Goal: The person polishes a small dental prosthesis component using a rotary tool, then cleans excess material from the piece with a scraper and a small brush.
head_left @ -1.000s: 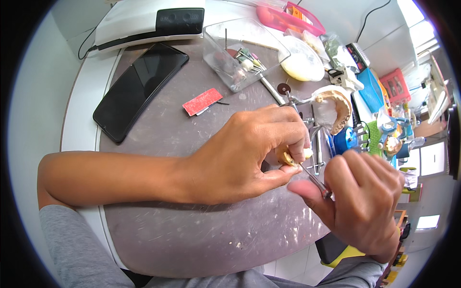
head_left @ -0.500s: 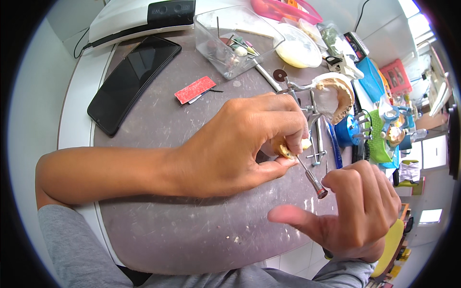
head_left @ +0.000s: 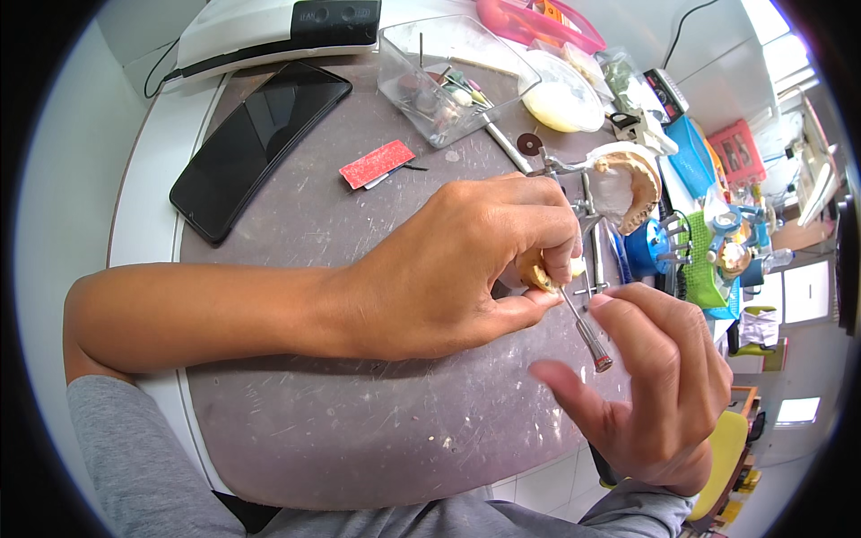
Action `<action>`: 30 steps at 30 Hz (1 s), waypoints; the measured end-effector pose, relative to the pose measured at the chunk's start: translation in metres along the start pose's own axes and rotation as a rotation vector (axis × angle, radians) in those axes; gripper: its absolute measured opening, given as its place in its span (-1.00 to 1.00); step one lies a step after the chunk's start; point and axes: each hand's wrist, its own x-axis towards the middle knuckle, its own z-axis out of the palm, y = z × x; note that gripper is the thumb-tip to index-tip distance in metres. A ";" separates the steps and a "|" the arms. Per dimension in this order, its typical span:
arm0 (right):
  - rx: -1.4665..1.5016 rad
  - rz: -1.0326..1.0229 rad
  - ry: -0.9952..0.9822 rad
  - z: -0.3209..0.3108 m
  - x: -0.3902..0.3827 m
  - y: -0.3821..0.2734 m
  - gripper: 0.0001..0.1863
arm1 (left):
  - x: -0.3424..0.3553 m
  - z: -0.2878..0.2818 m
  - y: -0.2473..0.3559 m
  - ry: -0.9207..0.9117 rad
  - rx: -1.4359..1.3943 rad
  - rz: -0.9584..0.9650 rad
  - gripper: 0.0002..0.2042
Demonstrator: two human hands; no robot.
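Observation:
My left hand (head_left: 439, 264) pinches a small tan piece that looks like part of a plaster dental model (head_left: 534, 272); the fingers cover much of it. A slim metal screwdriver (head_left: 591, 342) with a red-ringed end slants from that piece down to the right, its tip at the thumb and fingertips. Close beside the screwdriver's handle, my right hand (head_left: 655, 386) is open, thumb and fingers apart and holding nothing. Beyond the left fingers stands a horseshoe-shaped dental cast (head_left: 644, 179) on a metal articulator (head_left: 565, 167).
A black phone (head_left: 260, 148) and a red-topped strip (head_left: 377, 164) lie left of centre. Behind are a clear box (head_left: 439, 125) of burs, a lidded tub (head_left: 563, 94) and a dark disc (head_left: 529, 143). A blue round holder (head_left: 644, 248) and green basket (head_left: 700, 255) stand right.
My right hand has moved up and left toward the screwdriver's handle, its fingers less curled. The left hand keeps its pinch on the tan piece. The view has shifted slightly.

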 end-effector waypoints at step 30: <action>-0.025 -0.009 0.036 0.003 -0.006 0.006 -0.49 | 0.000 0.001 0.000 0.017 -0.036 0.009 -0.80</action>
